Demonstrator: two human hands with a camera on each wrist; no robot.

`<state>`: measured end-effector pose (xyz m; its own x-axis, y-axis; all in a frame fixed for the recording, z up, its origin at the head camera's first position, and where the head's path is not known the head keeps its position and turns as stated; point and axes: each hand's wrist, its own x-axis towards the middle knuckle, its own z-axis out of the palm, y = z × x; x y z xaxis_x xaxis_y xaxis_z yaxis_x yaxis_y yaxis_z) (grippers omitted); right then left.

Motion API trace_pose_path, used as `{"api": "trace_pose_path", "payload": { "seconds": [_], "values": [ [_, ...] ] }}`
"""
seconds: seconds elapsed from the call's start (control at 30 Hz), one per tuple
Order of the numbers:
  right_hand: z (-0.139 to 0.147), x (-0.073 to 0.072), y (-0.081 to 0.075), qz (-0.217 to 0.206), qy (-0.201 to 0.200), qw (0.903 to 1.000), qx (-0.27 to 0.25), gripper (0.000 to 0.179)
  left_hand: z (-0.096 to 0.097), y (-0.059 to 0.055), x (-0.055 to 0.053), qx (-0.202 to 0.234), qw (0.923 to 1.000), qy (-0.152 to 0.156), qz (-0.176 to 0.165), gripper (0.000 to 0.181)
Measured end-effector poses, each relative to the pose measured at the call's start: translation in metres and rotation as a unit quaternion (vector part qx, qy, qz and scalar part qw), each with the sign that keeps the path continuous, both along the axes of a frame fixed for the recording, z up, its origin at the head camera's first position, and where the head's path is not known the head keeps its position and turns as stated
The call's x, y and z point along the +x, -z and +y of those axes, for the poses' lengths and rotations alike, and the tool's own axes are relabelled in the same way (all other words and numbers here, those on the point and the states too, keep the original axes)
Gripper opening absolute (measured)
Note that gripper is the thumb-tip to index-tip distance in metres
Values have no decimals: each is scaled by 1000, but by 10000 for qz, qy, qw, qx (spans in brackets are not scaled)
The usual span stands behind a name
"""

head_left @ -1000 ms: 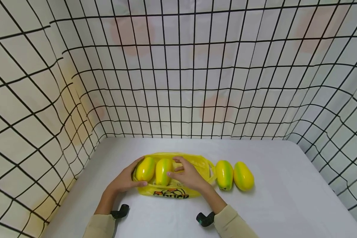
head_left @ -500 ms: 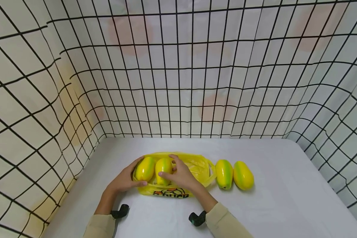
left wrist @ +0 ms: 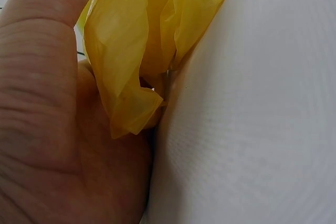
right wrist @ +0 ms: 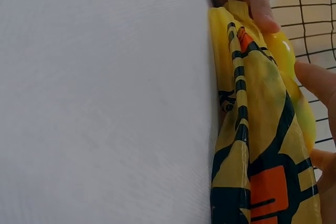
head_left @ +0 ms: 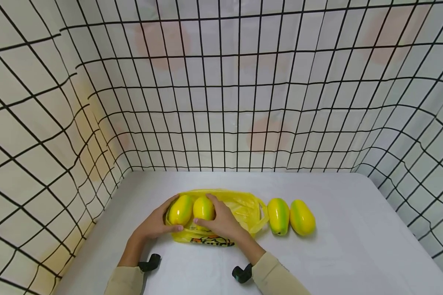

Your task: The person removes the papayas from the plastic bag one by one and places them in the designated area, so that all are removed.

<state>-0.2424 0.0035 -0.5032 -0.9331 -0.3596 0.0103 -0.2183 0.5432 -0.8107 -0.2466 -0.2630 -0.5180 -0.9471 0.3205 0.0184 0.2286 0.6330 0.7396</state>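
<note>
On the white table [head_left: 354,241], before pale walls [head_left: 230,98] with a black grid [head_left: 238,111] and faint pink blotches [head_left: 269,141], I see the left hand [head_left: 153,222] curled round one end of a yellow bag [head_left: 243,207]. The right hand [head_left: 227,222] grips one fruit [head_left: 204,208] in its opening, beside a second fruit [head_left: 181,209]; a third fruit [head_left: 278,216] and a fourth fruit [head_left: 302,218] lie just outside.

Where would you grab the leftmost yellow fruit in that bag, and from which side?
Probably across the middle of the leftmost fruit, from above: it is longer than wide and its top shows in the open bag, while another yellow fruit sits close on its right.
</note>
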Motion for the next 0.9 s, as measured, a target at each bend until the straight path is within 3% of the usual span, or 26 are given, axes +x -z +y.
{"api": "trace_pose_path", "payload": {
  "seconds": [0.4, 0.73, 0.9],
  "values": [
    [4, 5, -5, -102, -49, 9997, -205, 85, -2, 5, 2, -23, 10000, -20, 34, 104],
    [23, 3, -13, -265, -114, 9985, -474, 81, 0, 0, 1, -23, 10000, 29, 85, 103],
    [37, 3, -13, -159, -78, 9990, -415, 82, 3, 4, -1, 45, 10000, -17, 39, 104]
  ]
}}
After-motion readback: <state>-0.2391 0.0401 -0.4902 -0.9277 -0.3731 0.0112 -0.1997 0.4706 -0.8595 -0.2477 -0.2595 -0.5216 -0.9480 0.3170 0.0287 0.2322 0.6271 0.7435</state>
